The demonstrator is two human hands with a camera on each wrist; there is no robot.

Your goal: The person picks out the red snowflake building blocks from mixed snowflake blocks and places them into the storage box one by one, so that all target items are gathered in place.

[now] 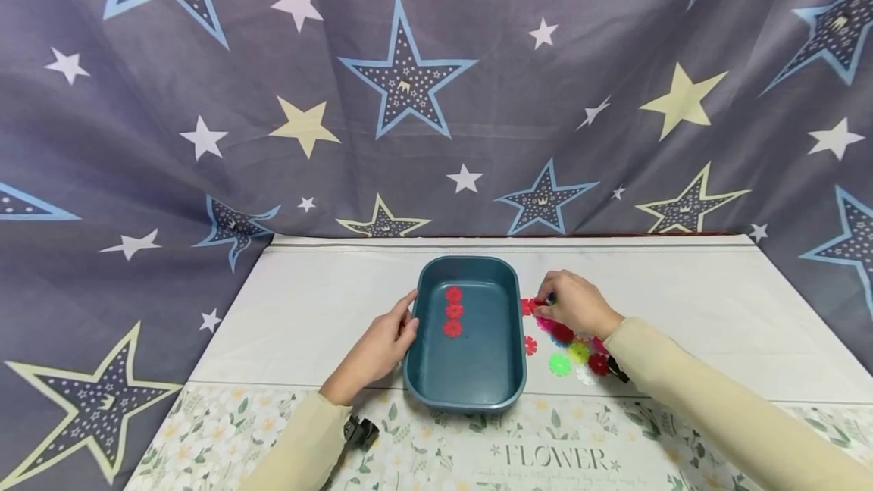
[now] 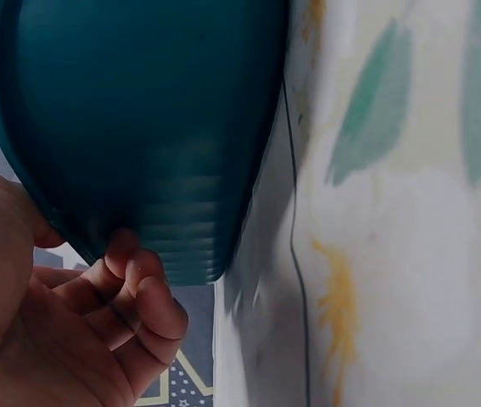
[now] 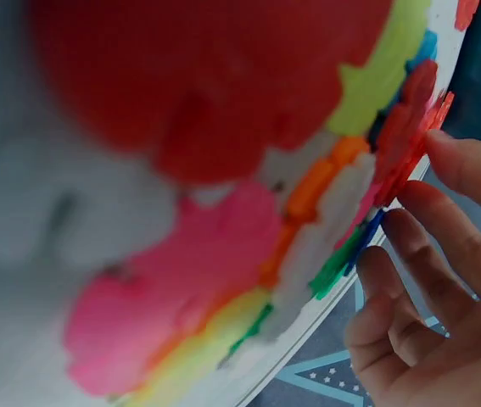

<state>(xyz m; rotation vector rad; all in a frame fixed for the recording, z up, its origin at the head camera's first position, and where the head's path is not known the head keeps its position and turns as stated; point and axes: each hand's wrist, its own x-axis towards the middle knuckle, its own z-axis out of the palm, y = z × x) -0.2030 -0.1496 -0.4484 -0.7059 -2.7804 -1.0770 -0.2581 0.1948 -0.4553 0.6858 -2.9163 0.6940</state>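
A dark teal tray point(image 1: 466, 392) stands on the table, with three red flower-shaped discs point(image 1: 453, 311) in a column inside it. My left hand point(image 1: 380, 339) grips the tray's left rim; the left wrist view shows its curled fingers point(image 2: 157, 305) against the outer wall. To the tray's right, my right hand point(image 1: 576, 303) pinches a red flower-shaped disc point(image 3: 418, 148) by its edge with thumb and forefinger. Beneath and around that hand lies a loose heap of similar discs in red, pink, yellow, green, blue, orange and white, partly hidden by it.
A separate red disc point(image 1: 530, 345) lies near the tray's right wall. A bright green disc point(image 1: 560, 364) and a yellow one point(image 1: 578, 352) are at the heap's near side. Flower-printed cloth point(image 1: 436, 453) covers the front of the table, and a star-patterned curtain point(image 1: 436, 165) hangs behind.
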